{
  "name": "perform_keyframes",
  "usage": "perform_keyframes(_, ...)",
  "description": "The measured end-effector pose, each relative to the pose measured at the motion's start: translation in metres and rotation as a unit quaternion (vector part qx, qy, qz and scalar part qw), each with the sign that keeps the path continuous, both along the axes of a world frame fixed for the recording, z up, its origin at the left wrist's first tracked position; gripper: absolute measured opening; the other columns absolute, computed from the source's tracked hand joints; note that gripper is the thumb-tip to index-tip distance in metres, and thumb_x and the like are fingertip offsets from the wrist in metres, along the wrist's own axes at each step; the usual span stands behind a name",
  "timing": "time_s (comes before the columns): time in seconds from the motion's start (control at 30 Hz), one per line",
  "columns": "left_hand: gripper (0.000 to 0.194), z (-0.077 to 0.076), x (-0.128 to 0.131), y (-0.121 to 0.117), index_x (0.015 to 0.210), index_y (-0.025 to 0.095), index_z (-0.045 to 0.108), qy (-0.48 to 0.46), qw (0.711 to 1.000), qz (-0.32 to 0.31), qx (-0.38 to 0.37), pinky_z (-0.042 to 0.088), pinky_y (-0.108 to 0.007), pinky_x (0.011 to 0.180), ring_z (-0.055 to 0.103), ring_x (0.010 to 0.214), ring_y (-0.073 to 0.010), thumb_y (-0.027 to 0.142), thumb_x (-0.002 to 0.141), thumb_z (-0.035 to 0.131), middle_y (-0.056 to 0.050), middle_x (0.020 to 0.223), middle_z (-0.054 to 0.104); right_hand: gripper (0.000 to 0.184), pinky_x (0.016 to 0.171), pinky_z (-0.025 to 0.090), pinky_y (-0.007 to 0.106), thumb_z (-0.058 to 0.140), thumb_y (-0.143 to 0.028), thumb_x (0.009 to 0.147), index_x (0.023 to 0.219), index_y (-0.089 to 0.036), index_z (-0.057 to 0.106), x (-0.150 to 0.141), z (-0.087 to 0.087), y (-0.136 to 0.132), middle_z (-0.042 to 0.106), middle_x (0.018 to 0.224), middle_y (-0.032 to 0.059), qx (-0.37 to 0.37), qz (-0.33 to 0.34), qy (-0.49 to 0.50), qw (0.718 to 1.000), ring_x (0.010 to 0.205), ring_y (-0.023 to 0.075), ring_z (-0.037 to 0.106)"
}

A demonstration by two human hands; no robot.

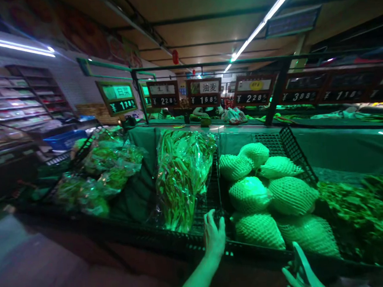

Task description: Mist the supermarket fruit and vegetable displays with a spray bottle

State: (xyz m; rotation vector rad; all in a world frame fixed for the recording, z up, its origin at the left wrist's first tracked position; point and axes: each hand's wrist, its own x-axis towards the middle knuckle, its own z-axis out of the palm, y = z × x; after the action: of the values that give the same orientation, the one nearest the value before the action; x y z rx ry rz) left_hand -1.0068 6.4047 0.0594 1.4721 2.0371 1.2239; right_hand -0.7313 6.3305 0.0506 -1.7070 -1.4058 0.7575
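Note:
My left hand (215,235) is over the front edge of a black mesh crate (211,207), fingers apart and nothing held. It is between the bagged long leafy greens (176,187) and a pile of large round produce in foam nets (258,230). The kind inside the nets cannot be made out, though one piece near the middle (251,189) shows a bare pale top. Lower right, my right hand (301,269) is open with its fingers stretched, in front of the nearest netted piece (309,233). Its wrist runs out of the frame.
Clear bags of leafy vegetables (113,165) lie on the left. Loose leafy greens (367,215) fill the right side. A rail with price signs (204,93) crosses behind the display. A blue crate (63,140) stands farther back left. Green light covers the stand.

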Motion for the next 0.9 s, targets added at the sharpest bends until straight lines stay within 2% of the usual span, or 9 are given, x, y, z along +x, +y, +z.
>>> perform_keyframes(0.1, 0.029, 0.012, -0.076, -0.014, 0.109, 0.019, 0.063, -0.008, 0.999, -0.021, 0.042, 0.049, -0.028, 0.094, 0.065, 0.106, -0.0171, 0.032, 0.096, 0.042, -0.009, 0.111, 0.070, 0.096, 0.071, 0.059, 0.035, 0.059, -0.062, 0.073, 0.155, -0.021, 0.030, -0.049, 0.000, 0.005, 0.074, 0.103, 0.0073, 0.004, 0.000, -0.029, 1.000, 0.091, 0.0304, 0.072)
perform_keyframes(0.2, 0.032, 0.024, -0.174, -0.019, 0.094, 0.021, 0.064, 0.024, 0.999, 0.041, -0.003, 0.047, -0.027, 0.084, 0.065, 0.094, -0.0182, 0.034, 0.099, 0.035, -0.007, 0.098, 0.072, 0.085, 0.068, 0.056, 0.034, 0.056, -0.058, 0.079, 0.153, -0.025, 0.032, -0.107, -0.002, 0.011, 0.073, 0.096, 0.0047, -0.001, 0.027, -0.075, 0.997, 0.085, 0.0297, 0.072)
perform_keyframes(0.3, 0.036, 0.032, -0.263, -0.017, 0.096, 0.020, 0.064, 0.075, 0.988, 0.118, -0.065, 0.042, -0.029, 0.074, 0.066, 0.092, -0.0223, 0.039, 0.099, 0.033, -0.011, 0.100, 0.072, 0.078, 0.068, 0.052, 0.033, 0.052, -0.054, 0.084, 0.153, -0.023, 0.031, -0.176, 0.000, 0.022, 0.069, 0.086, 0.0039, -0.003, 0.105, -0.112, 0.988, 0.076, 0.0271, 0.069)
perform_keyframes(0.4, 0.040, 0.035, -0.323, -0.010, 0.100, 0.022, 0.064, 0.124, 0.973, 0.147, -0.128, 0.038, -0.030, 0.067, 0.067, 0.090, -0.0257, 0.044, 0.099, 0.031, -0.013, 0.104, 0.073, 0.074, 0.067, 0.048, 0.031, 0.052, -0.045, 0.085, 0.152, -0.021, 0.033, -0.256, 0.011, 0.029, 0.063, 0.079, 0.0012, -0.005, 0.196, -0.136, 0.971, 0.069, 0.0224, 0.063)
perform_keyframes(0.57, 0.044, 0.020, -0.360, 0.002, 0.099, 0.023, 0.066, 0.169, 0.948, 0.143, -0.227, 0.042, -0.034, 0.064, 0.070, 0.082, -0.0310, 0.046, 0.097, 0.029, -0.016, 0.094, 0.075, 0.055, 0.067, 0.042, 0.026, 0.072, -0.039, 0.070, 0.123, -0.027, 0.060, -0.382, 0.045, 0.025, 0.067, 0.090, 0.0003, -0.056, 0.302, -0.110, 0.945, 0.080, 0.0207, 0.065)
perform_keyframes(0.67, 0.047, 0.010, -0.363, 0.006, 0.101, 0.023, 0.065, 0.186, 0.940, 0.136, -0.251, 0.045, -0.038, 0.067, 0.071, 0.084, -0.0342, 0.046, 0.096, 0.025, -0.017, 0.093, 0.074, 0.039, 0.063, 0.039, 0.025, 0.076, -0.041, 0.066, 0.100, -0.024, 0.066, -0.421, 0.051, 0.024, 0.068, 0.083, -0.0011, -0.073, 0.308, -0.084, 0.945, 0.077, 0.0202, 0.065)
perform_keyframes(0.77, 0.047, 0.006, -0.363, 0.008, 0.101, 0.023, 0.064, 0.201, 0.939, 0.120, -0.253, 0.045, -0.038, 0.068, 0.071, 0.084, -0.0339, 0.044, 0.097, 0.022, -0.016, 0.092, 0.075, 0.055, 0.066, 0.041, 0.025, 0.071, -0.034, 0.070, 0.123, -0.021, 0.062, -0.418, 0.041, 0.032, 0.065, 0.081, -0.0014, -0.036, 0.297, -0.067, 0.952, 0.074, 0.0179, 0.061)
perform_keyframes(0.83, 0.046, 0.006, -0.364, 0.009, 0.101, 0.024, 0.063, 0.211, 0.940, 0.104, -0.245, 0.046, -0.038, 0.069, 0.071, 0.084, -0.0324, 0.044, 0.097, 0.022, -0.014, 0.093, 0.075, 0.079, 0.067, 0.042, 0.026, 0.066, -0.032, 0.074, 0.148, -0.021, 0.040, -0.395, 0.030, 0.038, 0.062, 0.076, -0.0033, -0.016, 0.255, -0.046, 0.966, 0.070, 0.0173, 0.058)
perform_keyframes(0.9, 0.046, 0.006, -0.365, 0.008, 0.101, 0.025, 0.063, 0.216, 0.942, 0.096, -0.239, 0.045, -0.037, 0.069, 0.071, 0.084, -0.0309, 0.044, 0.098, 0.022, -0.013, 0.093, 0.075, 0.089, 0.064, 0.043, 0.027, 0.062, -0.040, 0.079, 0.157, -0.021, 0.022, -0.364, 0.018, 0.043, 0.056, 0.068, -0.0059, -0.016, 0.186, -0.001, 0.982, 0.065, 0.0174, 0.056)
